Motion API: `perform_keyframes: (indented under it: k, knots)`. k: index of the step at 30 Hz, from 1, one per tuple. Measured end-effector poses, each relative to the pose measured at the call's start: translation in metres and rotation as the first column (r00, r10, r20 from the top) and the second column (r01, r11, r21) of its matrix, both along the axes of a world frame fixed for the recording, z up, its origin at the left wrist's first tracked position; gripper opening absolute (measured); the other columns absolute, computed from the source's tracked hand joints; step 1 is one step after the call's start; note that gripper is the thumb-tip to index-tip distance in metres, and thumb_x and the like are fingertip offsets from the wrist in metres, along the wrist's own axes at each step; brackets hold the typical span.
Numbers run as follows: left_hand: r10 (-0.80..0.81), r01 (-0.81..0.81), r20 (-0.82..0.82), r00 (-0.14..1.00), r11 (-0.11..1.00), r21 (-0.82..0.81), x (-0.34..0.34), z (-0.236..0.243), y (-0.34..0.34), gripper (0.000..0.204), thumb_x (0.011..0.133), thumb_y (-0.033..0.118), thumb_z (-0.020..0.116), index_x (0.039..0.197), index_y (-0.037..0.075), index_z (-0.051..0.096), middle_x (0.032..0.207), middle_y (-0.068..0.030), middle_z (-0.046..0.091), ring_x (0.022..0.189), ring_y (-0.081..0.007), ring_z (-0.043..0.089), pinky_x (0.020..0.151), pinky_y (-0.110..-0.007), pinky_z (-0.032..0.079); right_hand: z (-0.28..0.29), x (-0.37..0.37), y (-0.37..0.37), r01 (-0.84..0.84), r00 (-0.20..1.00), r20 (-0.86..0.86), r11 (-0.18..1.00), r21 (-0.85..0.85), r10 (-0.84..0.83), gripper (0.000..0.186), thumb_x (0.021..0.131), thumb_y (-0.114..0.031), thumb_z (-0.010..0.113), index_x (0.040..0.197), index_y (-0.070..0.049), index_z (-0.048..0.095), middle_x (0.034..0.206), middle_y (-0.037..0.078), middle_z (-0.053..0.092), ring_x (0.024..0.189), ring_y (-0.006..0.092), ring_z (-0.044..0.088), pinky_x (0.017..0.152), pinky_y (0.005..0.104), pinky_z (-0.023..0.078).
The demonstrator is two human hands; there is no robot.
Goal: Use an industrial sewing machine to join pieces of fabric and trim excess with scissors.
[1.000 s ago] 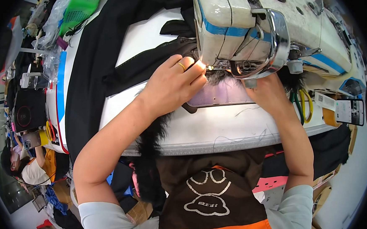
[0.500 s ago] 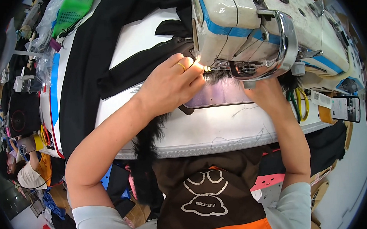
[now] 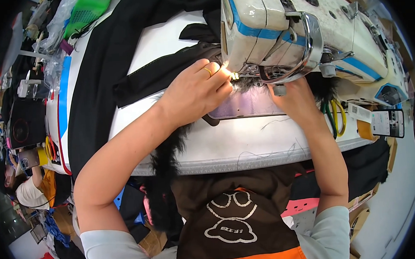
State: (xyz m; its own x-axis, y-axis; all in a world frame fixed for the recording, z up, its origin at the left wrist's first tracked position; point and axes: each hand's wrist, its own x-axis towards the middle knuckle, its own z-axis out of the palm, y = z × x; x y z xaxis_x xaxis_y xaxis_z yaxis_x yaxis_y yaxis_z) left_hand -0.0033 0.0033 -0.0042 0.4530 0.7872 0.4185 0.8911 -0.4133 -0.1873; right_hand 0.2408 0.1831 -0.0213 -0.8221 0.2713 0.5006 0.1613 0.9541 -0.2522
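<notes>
My left hand (image 3: 200,92), with a ring, is closed on black fur fabric at the lit needle area of a white-and-blue sewing machine (image 3: 267,21). A strip of the black fur (image 3: 168,155) hangs below it over the table's front edge. My right hand (image 3: 291,100) is beneath the machine's chrome guard (image 3: 312,37), against the fur on the purple bed plate (image 3: 244,106); its fingertips are hidden. Beyond my left hand lies a black cloth piece with a long narrow part (image 3: 147,76) on the white table (image 3: 208,143).
Long black cloth (image 3: 99,74) runs down the table's left side. Scissors (image 3: 340,116) and a phone (image 3: 387,123) sit at the right, loose threads (image 3: 271,156) near the front edge. A green basket (image 3: 86,11) is at the far left corner. A co-worker (image 3: 28,188) is at the left.
My right hand has moved slightly up toward the presser area. My left hand stays closed at the needle. The view has shifted a little.
</notes>
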Motion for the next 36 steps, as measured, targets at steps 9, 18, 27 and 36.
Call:
perform_keyframes:
  k: [9, 18, 27, 36]
  knots:
    - [0.003, -0.002, 0.079, 0.997, 1.000, -0.002, 0.001, 0.001, 0.000, 0.024, 0.084, 0.009, 0.071, 0.108, 0.005, 0.070, 0.113, -0.0049, 0.064, 0.101, -0.0232, 0.064, 0.105, -0.041, 0.054, -0.001, -0.002, 0.001, -0.030, 0.999, -0.027, 0.999, -0.024, 0.029, 0.011, 0.079, 0.001, 0.079, 0.087, -0.003, 0.073, 0.087, 0.017, 0.068, 0.086, 0.0398, 0.069, 0.076, 0.0505, 0.059]
    - [0.005, -0.006, 0.043, 0.999, 1.000, 0.024, -0.001, -0.003, 0.002, 0.019, 0.087, 0.012, 0.069, 0.105, 0.007, 0.066, 0.119, -0.0068, 0.064, 0.107, -0.0228, 0.065, 0.105, -0.038, 0.052, -0.007, 0.000, 0.002, 0.047, 0.999, 0.006, 0.992, -0.117, -0.047, 0.008, 0.076, 0.004, 0.074, 0.083, 0.002, 0.071, 0.092, 0.019, 0.070, 0.093, 0.0413, 0.069, 0.082, 0.0504, 0.058]
    - [0.018, -0.019, 0.030, 0.999, 0.999, 0.047, 0.000, -0.002, 0.003, 0.020, 0.086, 0.012, 0.069, 0.105, 0.006, 0.067, 0.115, -0.0063, 0.063, 0.108, -0.0231, 0.065, 0.105, -0.038, 0.053, -0.006, 0.001, 0.002, 0.047, 0.999, 0.017, 0.994, -0.102, -0.046, 0.008, 0.075, 0.003, 0.073, 0.081, 0.002, 0.068, 0.092, 0.019, 0.069, 0.092, 0.0413, 0.068, 0.081, 0.0509, 0.057]
    - [0.019, -0.025, 0.063, 0.998, 0.996, 0.085, -0.001, -0.006, 0.004, 0.019, 0.086, 0.013, 0.069, 0.103, 0.007, 0.067, 0.114, -0.0060, 0.064, 0.107, -0.0226, 0.066, 0.103, -0.038, 0.053, -0.011, 0.006, 0.010, 0.076, 0.989, 0.132, 0.996, -0.041, -0.070, 0.018, 0.093, -0.010, 0.083, 0.107, 0.001, 0.080, 0.104, 0.021, 0.081, 0.097, 0.0421, 0.076, 0.086, 0.0437, 0.059]
